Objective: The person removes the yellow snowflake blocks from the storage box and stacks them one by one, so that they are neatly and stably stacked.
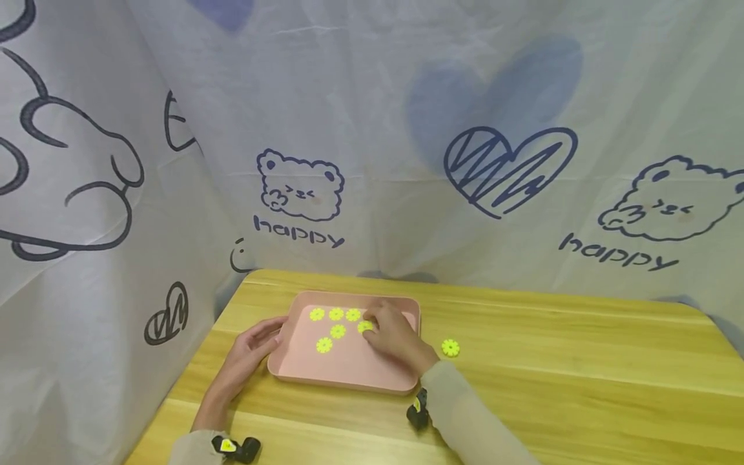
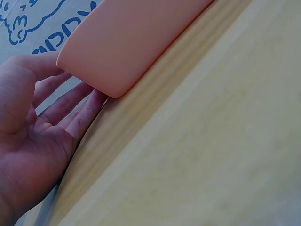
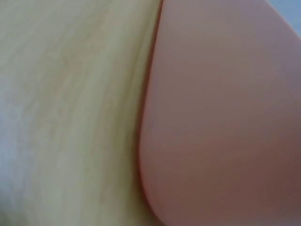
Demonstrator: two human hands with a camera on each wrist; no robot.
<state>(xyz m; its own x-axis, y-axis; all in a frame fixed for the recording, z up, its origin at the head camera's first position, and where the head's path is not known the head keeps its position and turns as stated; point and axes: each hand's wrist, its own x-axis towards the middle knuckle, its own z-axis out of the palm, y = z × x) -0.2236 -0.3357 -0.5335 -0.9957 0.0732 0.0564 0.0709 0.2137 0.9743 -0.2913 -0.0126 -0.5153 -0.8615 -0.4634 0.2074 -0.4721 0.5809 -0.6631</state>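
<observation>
A pink tray (image 1: 343, 381) lies on the wooden table, its outer wall filling much of the right wrist view. My left hand (image 1: 247, 355) rests against the tray's left end. In the left wrist view, the fingers of the left hand (image 2: 44, 117) stretch loosely to the tray's wall, the thumb close by its rim. Over the tray's right half, my right hand (image 1: 392, 332) pinches a notched yellow-green disc (image 1: 365, 326), partly hidden by the fingers. Several matching discs (image 1: 336, 314) lie in the tray, three of them along its far side. The right wrist view does not show the hand.
One more yellow-green disc (image 1: 450, 348) lies on the table (image 1: 581, 374), to the right of the tray. A white curtain (image 1: 372, 129) printed with bears and hearts hangs behind the table and along its left side.
</observation>
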